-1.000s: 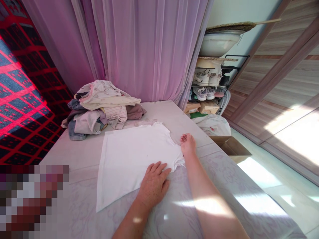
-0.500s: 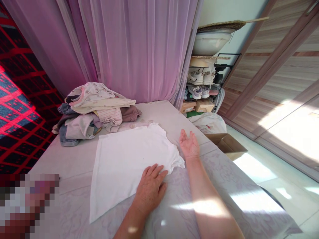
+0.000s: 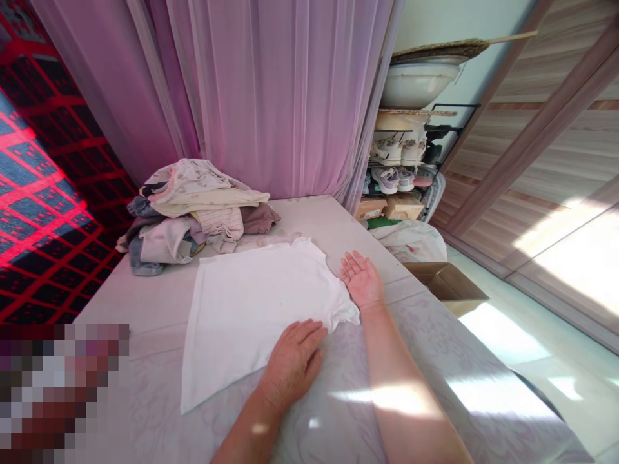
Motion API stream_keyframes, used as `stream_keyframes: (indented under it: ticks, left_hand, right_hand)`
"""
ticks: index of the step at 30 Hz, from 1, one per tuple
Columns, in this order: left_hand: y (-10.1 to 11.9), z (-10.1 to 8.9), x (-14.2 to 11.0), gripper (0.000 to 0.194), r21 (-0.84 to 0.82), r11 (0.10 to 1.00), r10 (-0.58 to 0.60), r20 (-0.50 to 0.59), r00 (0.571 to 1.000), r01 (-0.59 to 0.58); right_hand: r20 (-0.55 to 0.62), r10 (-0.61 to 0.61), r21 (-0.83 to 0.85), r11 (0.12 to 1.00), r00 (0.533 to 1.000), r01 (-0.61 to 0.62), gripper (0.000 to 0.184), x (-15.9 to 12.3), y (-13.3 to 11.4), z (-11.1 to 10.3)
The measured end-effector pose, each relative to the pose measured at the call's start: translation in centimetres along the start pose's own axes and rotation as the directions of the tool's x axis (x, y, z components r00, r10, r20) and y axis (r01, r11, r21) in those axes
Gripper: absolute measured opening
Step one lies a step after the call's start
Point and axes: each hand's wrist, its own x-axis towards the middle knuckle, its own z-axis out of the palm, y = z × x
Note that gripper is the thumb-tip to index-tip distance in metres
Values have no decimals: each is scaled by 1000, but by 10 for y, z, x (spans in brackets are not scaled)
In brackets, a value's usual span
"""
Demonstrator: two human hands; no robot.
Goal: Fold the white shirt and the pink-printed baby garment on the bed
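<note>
Left hand [image 3: 293, 364]: open, back up, fingers loosely spread, resting flat on the lower edge of the shirt, not gripping it.

Right hand [image 3: 362, 280]: open, palm up, fingers relaxed, empty, just beside the shirt's right edge.

White shirt [image 3: 261, 309]: spread flat on the bed [image 3: 449, 380], its corners drawn out unevenly, lying between both hands.

Beside it: pile of clothes [image 3: 193, 216], folded and heaped in muted tones, near the far end of the bed, just beyond the shirt.

Behind: purple curtain [image 3: 275, 96], hanging in long folds.

At right: shoe rack [image 3: 399, 161] holding sneakers [image 3: 389, 180], a white basin [image 3: 418, 80] above it; white plastic bag [image 3: 411, 241] and cardboard box [image 3: 447, 280] just past the bed's edge.

At left: red-and-blue patterned cloth [image 3: 39, 212], lit in a bright patch.
</note>
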Motion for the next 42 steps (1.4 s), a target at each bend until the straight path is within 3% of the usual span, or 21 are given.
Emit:
stream_keyframes:
  ticks: [4, 7, 9, 12, 13, 15, 17, 19, 21, 23, 25, 30, 33, 38, 42]
  left_hand:
    - [1, -6, 1, 37, -49, 996, -82, -163, 983, 75]
    - [-13, -26, 1, 36, -15, 984, -177, -195, 965, 177]
    - [-31, -45, -5, 37, 90, 960, -246, -179, 953, 265]
    - [-62, -68, -22, 43, 333, 845, -401, -125, 908, 419]
    - [-71, -73, -30, 46, 399, 792, -458, -111, 882, 461]
    - [-83, -77, -43, 53, 491, 707, -541, -89, 836, 510]
    - [-88, -75, -52, 58, 536, 666, -574, -77, 816, 519]
    - [-88, -73, -58, 60, 550, 658, -577, -70, 814, 514]
    - [-87, -73, -59, 61, 544, 664, -575, -67, 816, 513]
    - [-88, -78, -57, 58, 528, 679, -565, -68, 822, 510]
    - [-94, -87, -50, 51, 517, 693, -552, -69, 831, 503]
    - [-142, -113, -14, 46, 516, 733, -497, -38, 867, 443]
    - [-180, -121, 12, 53, 505, 749, -497, -2, 868, 430]
    - [-223, -127, 30, 59, 505, 692, -588, -19, 808, 515]
    - [-233, -132, 30, 60, 500, 596, -685, -92, 723, 628]
  right_hand:
    - [-20, -84, -145, 986, 996, 80, 28, -5, -9, 14]
    - [88, -147, -365, 915, 985, 170, 33, -13, -7, 37]
    - [204, -127, -540, 812, 971, 220, 35, -23, 6, 57]
    - [428, -33, -770, 509, 903, 384, 42, -45, 42, 85]
    - [505, 1, -799, 379, 863, 467, 45, -54, 55, 91]
    - [583, 101, -806, 201, 806, 557, 49, -69, 78, 99]
    - [589, 257, -783, -53, 766, 620, 55, -79, 92, 100]
    - [519, 389, -716, -287, 761, 636, 61, -82, 95, 95]
    - [449, 450, -681, -387, 772, 622, 65, -81, 90, 88]
    - [419, 488, -673, -400, 766, 622, 70, -82, 81, 81]
    - [449, 520, -658, -357, 726, 663, 75, -85, 74, 76]
    - [626, 551, -553, -185, 551, 813, 72, -105, 75, 75]
    - [648, 596, -522, -108, 475, 846, 70, -113, 79, 76]
    - [615, 635, -564, -60, 468, 824, 70, -113, 80, 76]
    - [613, 630, -585, -44, 477, 810, 70, -112, 80, 75]
